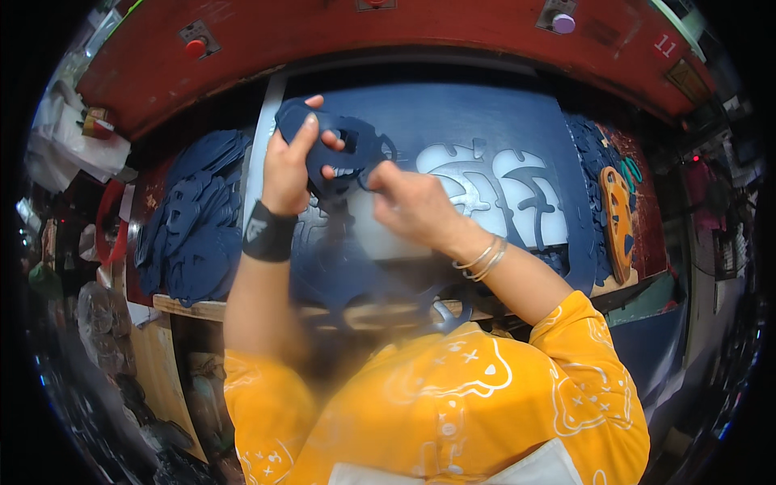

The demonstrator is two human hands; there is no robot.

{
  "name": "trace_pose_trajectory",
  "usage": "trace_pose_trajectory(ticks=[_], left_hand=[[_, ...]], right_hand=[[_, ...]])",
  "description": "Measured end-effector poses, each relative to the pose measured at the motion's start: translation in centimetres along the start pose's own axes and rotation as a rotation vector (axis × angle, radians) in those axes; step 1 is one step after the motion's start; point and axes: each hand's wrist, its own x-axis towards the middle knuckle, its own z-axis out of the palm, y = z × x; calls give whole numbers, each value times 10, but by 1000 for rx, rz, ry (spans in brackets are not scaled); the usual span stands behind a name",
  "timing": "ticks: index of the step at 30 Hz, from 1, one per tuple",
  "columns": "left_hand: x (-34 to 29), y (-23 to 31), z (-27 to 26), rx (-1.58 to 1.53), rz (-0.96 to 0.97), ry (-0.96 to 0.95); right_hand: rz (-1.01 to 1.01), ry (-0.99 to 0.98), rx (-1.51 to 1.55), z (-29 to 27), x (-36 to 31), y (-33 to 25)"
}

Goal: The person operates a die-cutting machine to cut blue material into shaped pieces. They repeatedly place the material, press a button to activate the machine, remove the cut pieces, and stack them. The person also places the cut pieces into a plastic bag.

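My left hand (293, 166) is raised over the worktable and grips a dark blue flat cut piece (356, 133) with a rectangular hole, thumb on top and fingertips showing around it. At the piece's lower right edge, my right hand (408, 198) is closed, its fingers pinching a thin curved strip of the same dark blue material. Below both hands lies a large dark blue sheet (493, 113). Shaped openings in its right half expose a white board (465, 194). Part of the sheet is hidden under my hands, and the area below them is blurred.
A pile of dark blue cut pieces (190, 234) lies at left. Dark scraps (590, 153), an orange shaped cutting die (618, 222) and a green-handled tool (630, 171) sit at right. A red machine beam (453, 28) with push buttons spans the back.
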Motion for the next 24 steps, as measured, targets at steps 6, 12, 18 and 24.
trace_pose_trajectory(ticks=[6,12,18,24], left_hand=[[81,60,-51,-173,175,409],[138,70,-103,-205,418,152],[183,114,-131,-306,435,215],[169,109,-89,-135,543,254]], right_hand=[[231,-422,-7,-50,-51,14],[292,-337,48,-51,-77,24],[249,-505,-64,-48,-74,29],[555,-950,191,-75,-30,9]])
